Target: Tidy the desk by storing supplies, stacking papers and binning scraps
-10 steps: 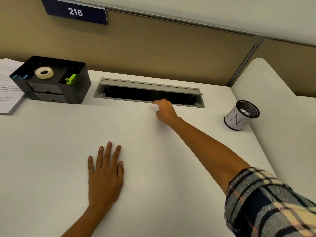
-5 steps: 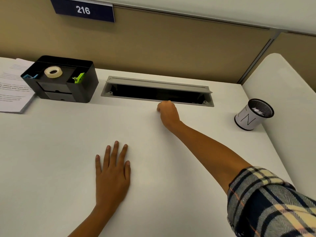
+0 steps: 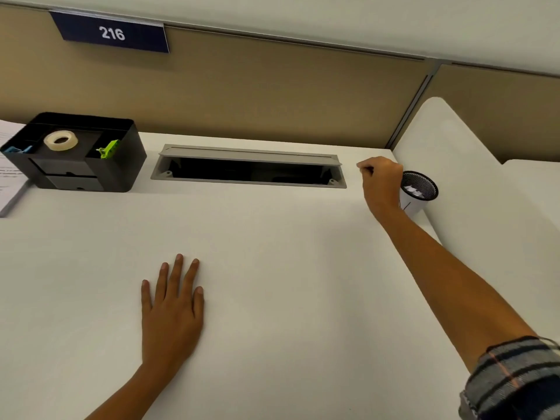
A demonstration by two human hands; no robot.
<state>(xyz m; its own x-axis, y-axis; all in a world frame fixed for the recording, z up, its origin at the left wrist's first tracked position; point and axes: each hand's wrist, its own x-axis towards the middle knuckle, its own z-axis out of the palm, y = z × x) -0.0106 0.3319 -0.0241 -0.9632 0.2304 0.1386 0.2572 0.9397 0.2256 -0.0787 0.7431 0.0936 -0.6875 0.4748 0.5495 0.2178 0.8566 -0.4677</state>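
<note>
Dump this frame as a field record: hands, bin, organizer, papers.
left hand: flat on the desk, fingers straight
right hand: fingers curled, just left of the mesh bin; any contents not visible
mesh bin: upright, far right, white scraps inside
organizer: black, back left; holds tape roll, green clip, blue clip
papers: left of organizer, partly out of frame
cable hatch: open

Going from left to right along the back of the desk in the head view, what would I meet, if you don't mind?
Papers → black organizer → cable slot → right hand → mesh cup.
</note>
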